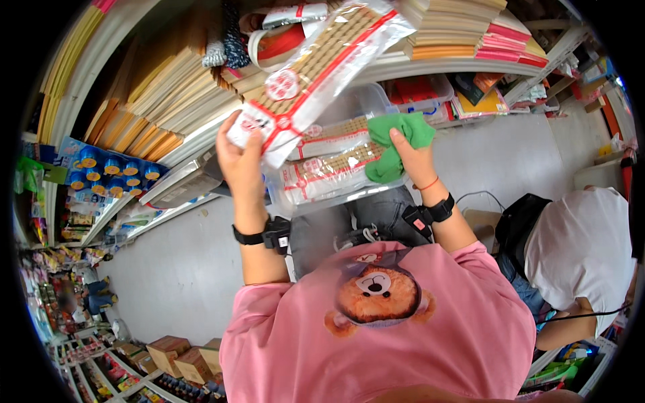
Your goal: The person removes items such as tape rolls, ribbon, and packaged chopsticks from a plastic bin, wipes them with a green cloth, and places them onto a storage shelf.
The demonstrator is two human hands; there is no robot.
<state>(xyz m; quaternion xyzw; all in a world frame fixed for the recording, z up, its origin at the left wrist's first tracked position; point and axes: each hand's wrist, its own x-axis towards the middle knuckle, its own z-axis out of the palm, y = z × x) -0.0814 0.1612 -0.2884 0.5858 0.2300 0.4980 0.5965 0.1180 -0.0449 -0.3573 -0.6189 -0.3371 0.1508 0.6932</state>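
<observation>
My left hand (238,154) grips the lower end of a long flat packet (319,74), clear plastic with white and red print, tan ribbed contents showing inside. The packet is raised and tilted, its far end up toward the shelf. In my right hand (415,160) is a crumpled green cloth (403,131), thumb pressed on top of it. Below both hands a clear plastic bin (369,99) sits in front of my lap, with similar packets (329,171) lying in it. The cloth covers the right ends of those packets.
Shelves ahead hold stacks of tan paper or envelopes (168,80) and pink-edged paper (507,40). A blue card of small round pots (111,168) hangs at left. Another person in a white shirt (581,242) is close on my right. Cardboard boxes (171,352) stand behind left.
</observation>
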